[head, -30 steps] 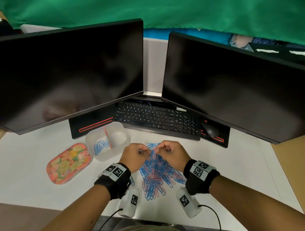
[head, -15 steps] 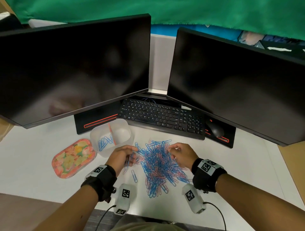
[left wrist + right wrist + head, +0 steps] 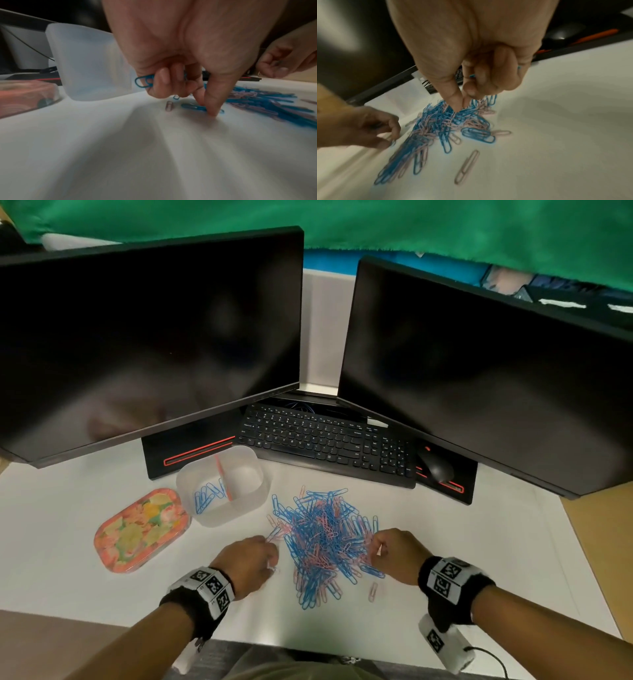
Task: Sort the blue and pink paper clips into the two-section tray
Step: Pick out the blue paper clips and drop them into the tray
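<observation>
A mixed pile of blue and pink paper clips lies on the white desk. The translucent two-section tray stands at its upper left, with several blue clips in its left section. My left hand is at the pile's left edge. Its curled fingers hold blue clips, and its thumb and forefinger press a blue clip on the desk. My right hand is at the pile's right edge. Its thumb and forefinger dig into the pile, and blue clips peek from its curled fingers.
A floral lid lies left of the tray. A black keyboard and mouse sit behind the pile under two dark monitors. A lone pink clip lies at the pile's near right.
Both hands were together over the top of the pile. They have moved apart and nearer to me, the left to the pile's left edge, the right to its right edge.
</observation>
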A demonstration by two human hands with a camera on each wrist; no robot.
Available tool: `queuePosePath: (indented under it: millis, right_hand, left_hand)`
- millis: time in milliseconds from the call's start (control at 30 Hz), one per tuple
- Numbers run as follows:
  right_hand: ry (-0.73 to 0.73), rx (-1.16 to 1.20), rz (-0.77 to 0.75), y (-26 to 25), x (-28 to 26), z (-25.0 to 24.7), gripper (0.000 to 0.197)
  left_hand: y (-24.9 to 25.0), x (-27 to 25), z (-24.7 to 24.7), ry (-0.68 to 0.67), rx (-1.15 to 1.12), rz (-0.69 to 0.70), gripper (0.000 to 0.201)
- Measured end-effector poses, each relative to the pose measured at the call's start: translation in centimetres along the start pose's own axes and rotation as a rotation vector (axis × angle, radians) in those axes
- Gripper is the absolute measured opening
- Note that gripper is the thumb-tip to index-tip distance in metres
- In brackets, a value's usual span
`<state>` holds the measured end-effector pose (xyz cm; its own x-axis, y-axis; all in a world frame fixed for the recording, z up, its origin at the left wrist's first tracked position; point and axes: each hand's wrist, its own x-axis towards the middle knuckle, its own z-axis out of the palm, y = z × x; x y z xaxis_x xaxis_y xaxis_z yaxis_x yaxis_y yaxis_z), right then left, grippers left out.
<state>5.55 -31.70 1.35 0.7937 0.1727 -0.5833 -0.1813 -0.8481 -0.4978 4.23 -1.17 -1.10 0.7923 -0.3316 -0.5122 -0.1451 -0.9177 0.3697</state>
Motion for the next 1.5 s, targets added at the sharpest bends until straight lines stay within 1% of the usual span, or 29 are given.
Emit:
queuePosePath:
  millis: [33, 100, 167, 233, 300, 400, 500, 567, 633, 733, 800, 900, 1000, 1067, 1133, 1167, 1200, 1267, 1333, 1367, 1433, 1500]
  right_hand:
    - [0.006, 0.010, -0.012, -0.2, -0.1, 0.1, 0.014]
    - [0.003, 0.095, -0.013, -1.3, 0.1, 0.0, 0.010]
    - [-0.031, 0.231, 0.018, -3.5, 0.8, -0.5, 0.012]
    - [-0.109, 0.405, 0.050, -6.1, 1.8, -0.9, 0.014]
    - [-0.179, 0.557, 0.052, -9.3, 3.1, -1.0, 0.012]
    - [-0.237, 0.726, 0.063, -14.4, 5.2, -0.5, 0.008]
    - [-0.287, 0.777, 0.071, -20.1, 6.7, 0.8, 0.016]
    - [-0.332, 0.778, 0.065, -23.3, 7.7, 1.7, 0.021]
    - [-0.320, 0.770, 0.048, -25.9, 8.5, 2.2, 0.023]
    - [-0.222, 0.707, -0.017, -28.4, 9.2, 2.5, 0.019]
    - [-0.156, 0.703, -0.049, -29.3, 9.5, 2.5, 0.019]
    - [-0.141, 0.620, -0.075, -29.6, 9.6, 2.1, 0.017]
    - [-0.163, 0.648, -0.080, -28.7, 9.5, 1.1, 0.017]
    - [-0.172, 0.654, -0.095, -27.2, 9.1, 0.2, 0.011]
    - [-0.158, 0.612, -0.115, -25.1, 8.5, -0.6, 0.008]
    - [-0.152, 0.581, -0.119, -23.7, 8.1, -1.1, 0.010]
    - [-0.146, 0.542, -0.122, -22.1, 7.7, -1.5, 0.015]
    - [-0.124, 0.426, -0.118, -18.4, 6.5, -2.2, 0.021]
    - [-0.075, 0.298, -0.126, -14.6, 5.3, -2.2, 0.017]
    - [-0.035, 0.238, -0.142, -12.7, 4.8, -2.0, 0.015]
    - [0.030, 0.114, -0.156, -9.4, 3.8, -1.5, 0.018]
    - [0.055, 0.048, -0.153, -6.4, 3.0, -0.7, 0.016]
  left_hand:
    - [-0.2, 0.0, 0.2, 0.001, 0.000, 0.009, 0.002]
    - [-0.4, 0.1, 0.5, -0.020, 0.023, 0.018, 0.009]
    - [-0.4, -0.1, 0.7, -0.023, 0.012, 0.010, 0.013]
    - [-0.2, -0.3, 0.6, 0.023, -0.086, -0.013, 0.020]
    - [0.1, -0.8, -0.5, 0.124, -0.312, -0.083, 0.020]
    - [-0.1, -1.5, -3.4, 0.300, -0.851, -0.233, 0.015]
    - [-1.6, -1.8, -6.6, 0.440, -1.367, -0.390, 0.026]
    - [-2.8, -1.9, -8.3, 0.508, -1.591, -0.419, 0.024]
    - [-3.9, -1.8, -9.5, 0.552, -1.690, -0.425, 0.024]
    - [-4.7, -1.1, -10.7, 0.624, -1.673, -0.439, 0.022]
    - [-4.9, -0.5, -11.3, 0.646, -1.585, -0.469, 0.019]
    - [-5.7, 0.2, -11.6, 0.688, -1.399, -0.507, 0.020]
    - [-5.9, 0.3, -11.9, 0.672, -1.260, -0.524, 0.020]
    - [-5.4, 0.3, -12.0, 0.700, -1.203, -0.528, 0.022]
    - [-4.8, 0.1, -12.0, 0.737, -1.104, -0.489, 0.020]
    - [-4.4, 0.0, -11.8, 0.743, -1.045, -0.447, 0.019]
    - [-4.0, -0.2, -11.5, 0.732, -0.993, -0.391, 0.018]
    - [-2.9, -0.5, -10.5, 0.661, -0.888, -0.258, 0.019]
    - [-1.7, -0.5, -9.0, 0.547, -0.741, -0.149, 0.026]
    - [-1.1, -0.4, -8.1, 0.484, -0.656, -0.114, 0.028]
    - [0.1, 0.0, -6.1, 0.367, -0.518, -0.081, 0.025]
    - [1.2, 0.5, -4.2, 0.295, -0.432, -0.029, 0.020]
